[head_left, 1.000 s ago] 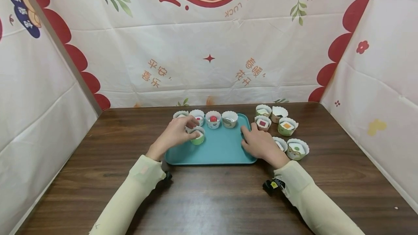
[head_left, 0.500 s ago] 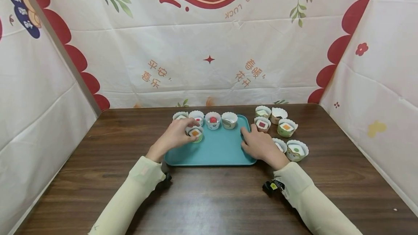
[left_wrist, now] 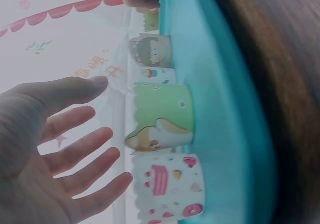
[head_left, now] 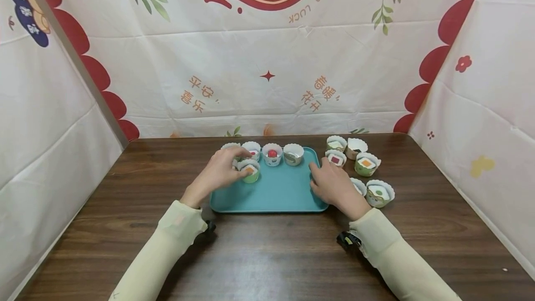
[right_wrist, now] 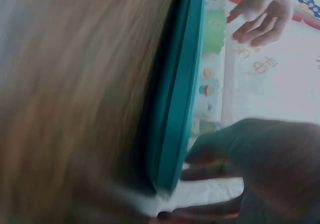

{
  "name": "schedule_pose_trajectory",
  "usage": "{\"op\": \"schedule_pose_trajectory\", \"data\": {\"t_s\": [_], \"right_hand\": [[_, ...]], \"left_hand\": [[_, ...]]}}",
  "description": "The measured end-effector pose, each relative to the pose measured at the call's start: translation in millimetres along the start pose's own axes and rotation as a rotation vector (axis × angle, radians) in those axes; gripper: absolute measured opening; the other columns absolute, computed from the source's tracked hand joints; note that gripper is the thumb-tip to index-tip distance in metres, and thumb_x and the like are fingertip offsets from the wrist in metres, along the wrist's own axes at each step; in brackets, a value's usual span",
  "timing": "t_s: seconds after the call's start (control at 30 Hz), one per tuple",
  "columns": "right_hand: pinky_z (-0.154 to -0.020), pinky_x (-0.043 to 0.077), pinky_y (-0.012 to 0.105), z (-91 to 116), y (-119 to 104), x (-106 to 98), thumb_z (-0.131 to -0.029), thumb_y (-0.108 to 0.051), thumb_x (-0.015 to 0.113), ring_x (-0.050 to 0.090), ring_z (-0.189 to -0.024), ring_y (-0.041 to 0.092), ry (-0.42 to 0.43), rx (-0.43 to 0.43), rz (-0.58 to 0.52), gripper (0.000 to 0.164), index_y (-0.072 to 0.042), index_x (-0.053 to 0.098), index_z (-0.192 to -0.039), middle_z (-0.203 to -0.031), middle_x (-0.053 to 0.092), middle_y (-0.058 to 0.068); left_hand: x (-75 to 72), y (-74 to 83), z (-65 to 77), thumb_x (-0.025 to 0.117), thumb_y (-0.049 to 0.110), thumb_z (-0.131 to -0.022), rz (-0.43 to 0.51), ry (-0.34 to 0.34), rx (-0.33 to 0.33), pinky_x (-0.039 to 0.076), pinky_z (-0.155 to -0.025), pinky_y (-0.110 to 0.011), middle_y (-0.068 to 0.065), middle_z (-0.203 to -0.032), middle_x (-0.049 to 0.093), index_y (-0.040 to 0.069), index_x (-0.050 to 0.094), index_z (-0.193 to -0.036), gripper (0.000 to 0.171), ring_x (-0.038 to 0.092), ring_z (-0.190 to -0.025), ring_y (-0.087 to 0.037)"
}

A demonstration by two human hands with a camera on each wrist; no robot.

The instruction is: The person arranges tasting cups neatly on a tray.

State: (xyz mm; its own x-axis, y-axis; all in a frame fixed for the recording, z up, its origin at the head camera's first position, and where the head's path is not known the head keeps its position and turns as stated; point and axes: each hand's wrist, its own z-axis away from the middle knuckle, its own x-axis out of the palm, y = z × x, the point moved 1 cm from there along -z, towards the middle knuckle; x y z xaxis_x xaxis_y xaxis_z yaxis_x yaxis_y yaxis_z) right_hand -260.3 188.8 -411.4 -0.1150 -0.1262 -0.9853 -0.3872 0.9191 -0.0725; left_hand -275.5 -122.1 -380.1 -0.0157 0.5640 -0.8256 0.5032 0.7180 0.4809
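Note:
My left hand hovers at the left side of a teal tray, thumb and fingers spread. Just beyond its fingertips stands a green paper cup with a white and orange filling. The left wrist view shows that green cup, with a dog print, apart from the fingers. Beside it there is a white cup with pink cake prints, mostly hidden by the hand in the head view. At the tray's right rim my right hand rests with loosely bent fingers, its fingertips right at the edge.
Along the tray's back stand several cups, among them one with a red ball and a pale one. Right of the tray more filled cups stand on the wooden table, including an orange-topped cup and a green-dotted cup.
My left fingers have come off the green cup and the hand has drawn slightly left. That cup, tilted half a second ago, now sits upright on the tray. My right hand has barely moved.

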Motion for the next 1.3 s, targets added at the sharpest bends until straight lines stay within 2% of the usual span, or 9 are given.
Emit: {"op": "schedule_pose_trajectory", "data": {"t_s": [0.1, 0.27, 0.37, 0.47, 0.63, 0.83, 0.93, 1.13, 1.3], "right_hand": [[-0.052, 0.044, 0.037, 0, 1, -6, -0.1, -0.018, 0.062, 0.053, -0.069, 0.025, 0.021, -0.017, 0.013, 0.025, -0.003, 0.063, -0.119, -0.104, 0.059, 0.024], [-0.055, 0.044, 0.033, 3, 11, -25, -0.102, -0.02, 0.059, 0.054, -0.072, 0.021, -0.001, -0.016, -0.086, 0.031, -0.005, 0.064, -0.129, -0.108, 0.061, 0.017], [-0.064, 0.05, 0.039, 7, 22, -40, -0.102, -0.02, 0.057, 0.058, -0.078, 0.022, 0.019, -0.027, -0.134, 0.028, -0.006, 0.065, -0.125, -0.107, 0.062, 0.015], [-0.077, 0.056, 0.048, 12, 32, -55, -0.101, -0.021, 0.059, 0.064, -0.088, 0.025, 0.045, -0.035, -0.171, 0.026, -0.008, 0.067, -0.122, -0.111, 0.064, 0.015], [-0.082, 0.06, 0.053, 25, 50, -69, -0.1, -0.027, 0.067, 0.069, -0.099, 0.03, 0.005, -0.006, -0.213, 0.033, -0.008, 0.065, -0.127, -0.117, 0.065, 0.017], [-0.086, 0.058, 0.057, 39, 74, -71, -0.095, -0.028, 0.073, 0.067, -0.107, 0.035, -0.056, 0.028, -0.207, 0.04, -0.008, 0.064, -0.129, -0.122, 0.065, 0.019], [-0.087, 0.057, 0.06, 41, 84, -71, -0.092, -0.033, 0.077, 0.066, -0.11, 0.04, -0.101, 0.049, -0.217, 0.049, -0.009, 0.062, -0.133, -0.128, 0.061, 0.025], [-0.087, 0.057, 0.059, 40, 103, -68, -0.085, -0.043, 0.083, 0.064, -0.108, 0.039, -0.205, 0.066, -0.226, 0.069, -0.007, 0.057, -0.138, -0.131, 0.057, 0.03], [-0.085, 0.057, 0.057, 38, 111, -67, -0.08, -0.044, 0.087, 0.064, -0.107, 0.04, -0.23, 0.061, -0.215, 0.076, -0.006, 0.055, -0.138, -0.127, 0.059, 0.03]], "left_hand": [[-8.7, 1.5, 6.4, 0.085, 0.023, -0.087, 0.035, 0.023, -0.024, 0.055, -0.1, -0.051, -0.012, -0.127, 0.071, 0.008, 0.069, -0.128, 0.046, 0.067, -0.12, -0.033], [-21.4, -1.4, 21.6, 0.086, 0.022, -0.086, 0.046, 0.101, -0.03, 0.058, -0.092, -0.048, -0.013, -0.129, 0.067, 0.01, 0.064, -0.134, 0.054, 0.065, -0.116, -0.031], [-26.6, -9.0, 31.7, 0.086, 0.023, -0.085, 0.021, 0.149, -0.04, 0.056, -0.091, -0.049, -0.013, -0.13, 0.066, 0.008, 0.061, -0.136, 0.06, 0.064, -0.115, -0.032], [-31.1, -21.3, 41.6, 0.087, 0.027, -0.084, 0.01, 0.144, -0.109, 0.052, -0.1, -0.056, -0.017, -0.137, 0.061, 0.005, 0.054, -0.143, 0.07, 0.059, -0.124, -0.037], [-38.8, -46.7, 55.6, 0.084, 0.044, -0.084, 0.02, 0.002, -0.335, 0.044, -0.111, -0.063, -0.024, -0.153, 0.046, 0.003, 0.035, -0.156, 0.097, 0.048, -0.138, -0.043], [-45.1, -62.9, 59.9, 0.082, 0.045, -0.087, 0.152, -0.217, -0.514, 0.06, -0.093, -0.047, -0.028, -0.144, 0.054, -0.001, 0.028, -0.158, 0.101, 0.064, -0.117, -0.037], [-43.4, -66.2, 59.4, 0.083, 0.036, -0.088, 0.271, -0.258, -0.531, 0.064, -0.082, -0.04, -0.03, -0.14, 0.053, -0.003, 0.027, -0.158, 0.098, 0.069, -0.103, -0.031], [-33.3, -71.9, 60.1, 0.08, 0.015, -0.091, 0.501, -0.338, -0.489, 0.065, -0.084, -0.039, -0.03, -0.13, 0.052, -0.009, 0.018, -0.159, 0.095, 0.07, -0.091, -0.021], [-24.2, -72.6, 60.7, 0.077, 0.011, -0.093, 0.549, -0.376, -0.444, 0.065, -0.084, -0.039, -0.019, -0.112, 0.055, -0.012, 0.021, -0.157, 0.088, 0.066, -0.087, -0.017]]}}
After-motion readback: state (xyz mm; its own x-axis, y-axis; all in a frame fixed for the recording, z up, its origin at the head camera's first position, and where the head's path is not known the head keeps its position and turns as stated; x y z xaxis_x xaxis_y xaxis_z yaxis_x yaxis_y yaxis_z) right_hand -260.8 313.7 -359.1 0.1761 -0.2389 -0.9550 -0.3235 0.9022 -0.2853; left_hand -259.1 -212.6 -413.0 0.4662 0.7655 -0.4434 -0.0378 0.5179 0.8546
